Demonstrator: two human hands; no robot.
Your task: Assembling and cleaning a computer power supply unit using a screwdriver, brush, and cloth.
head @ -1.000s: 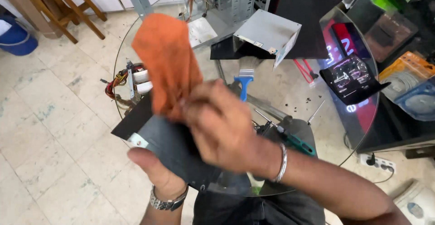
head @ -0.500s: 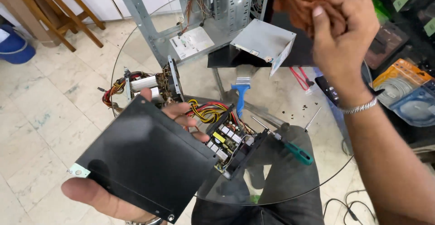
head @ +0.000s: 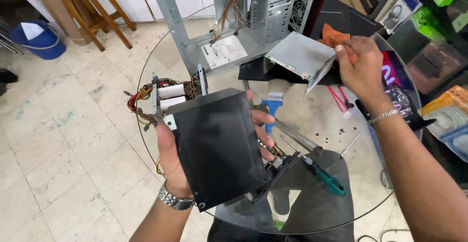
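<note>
Here the left hand (head: 170, 161) grips a black metal power-supply cover (head: 219, 147) by its edges, holding it tilted above the round glass table (head: 370, 193). The right hand (head: 363, 69) is closed on an orange cloth (head: 333, 35) beside a grey drive casing (head: 300, 57) near the table's far edge. A green-handled screwdriver (head: 326, 178) lies on the glass, just right of the cover.

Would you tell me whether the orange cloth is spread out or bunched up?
Bunched up: the orange cloth is crumpled under the right hand, beside the grey metal cover.
</note>
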